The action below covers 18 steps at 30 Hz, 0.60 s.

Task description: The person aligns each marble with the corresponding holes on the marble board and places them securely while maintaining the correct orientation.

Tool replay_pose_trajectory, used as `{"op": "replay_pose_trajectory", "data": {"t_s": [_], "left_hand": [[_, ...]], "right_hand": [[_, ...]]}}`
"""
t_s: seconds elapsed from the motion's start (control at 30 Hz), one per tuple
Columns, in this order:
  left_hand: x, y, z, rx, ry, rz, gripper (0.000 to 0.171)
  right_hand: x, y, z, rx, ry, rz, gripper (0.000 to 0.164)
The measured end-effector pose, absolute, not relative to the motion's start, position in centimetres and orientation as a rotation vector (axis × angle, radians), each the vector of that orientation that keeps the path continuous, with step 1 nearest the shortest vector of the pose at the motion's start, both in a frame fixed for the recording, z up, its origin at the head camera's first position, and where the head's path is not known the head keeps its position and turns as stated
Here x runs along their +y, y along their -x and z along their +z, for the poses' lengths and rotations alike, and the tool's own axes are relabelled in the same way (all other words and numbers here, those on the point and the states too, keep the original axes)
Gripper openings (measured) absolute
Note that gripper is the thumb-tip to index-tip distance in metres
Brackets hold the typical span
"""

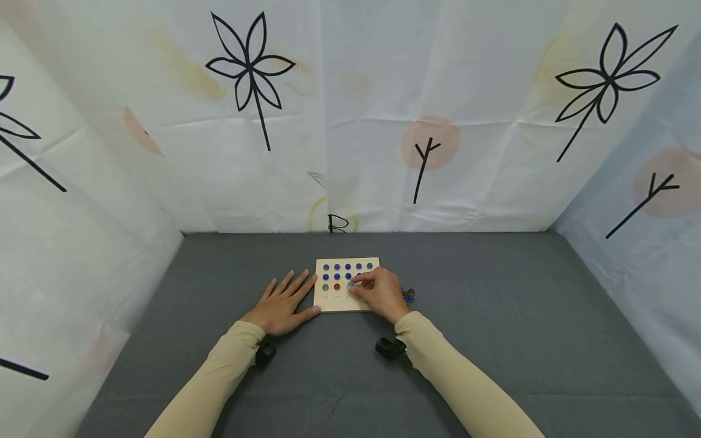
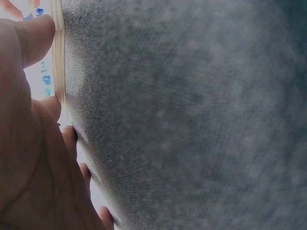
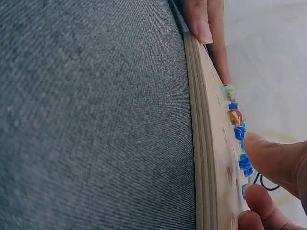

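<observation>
A pale wooden board (image 1: 345,307) with rows of round hollows lies on the table. Blue marbles (image 1: 336,277) fill the visible hollows of its two far rows. A green marble (image 1: 325,287) and a red one (image 1: 336,286) sit in the third row; hollows in the near row show bare. My right hand (image 1: 381,295) reaches over the board's right part and pinches a light bluish marble (image 1: 351,285) at the third row. My left hand (image 1: 280,309) rests with spread fingers at the left edge, its thumb (image 2: 38,40) against the board's layered side.
A few loose marbles (image 1: 409,298) lie on the grey table (image 1: 493,340) just right of the board, partly behind my right hand. Dark wrist cameras hang under both sleeves. White patterned cloth (image 1: 372,201) encloses the table's back and sides.
</observation>
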<state>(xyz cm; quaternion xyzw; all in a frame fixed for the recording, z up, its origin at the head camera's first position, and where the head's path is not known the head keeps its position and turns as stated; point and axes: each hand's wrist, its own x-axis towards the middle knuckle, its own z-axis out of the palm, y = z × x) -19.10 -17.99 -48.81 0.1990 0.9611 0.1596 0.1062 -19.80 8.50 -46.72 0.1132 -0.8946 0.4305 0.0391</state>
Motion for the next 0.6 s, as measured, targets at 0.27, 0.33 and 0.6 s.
{"op": "replay_pose_trajectory", "data": {"t_s": [0.27, 0.33, 0.6], "left_hand": [[-17.95, 19.08, -48.82, 2.834, -0.584, 0.47, 0.081], [-17.96, 19.09, -48.87, 2.834, -0.582, 0.473, 0.08], [-17.91, 19.02, -48.78, 2.834, -0.582, 0.472, 0.081]], "right_hand": [[8.26, 20.03, -47.03, -2.744, -0.341, 1.333, 0.015], [8.23, 20.07, -47.09, -2.743, -0.344, 1.327, 0.015], [8.04, 20.03, -47.23, -2.746, -0.336, 1.297, 0.015]]}}
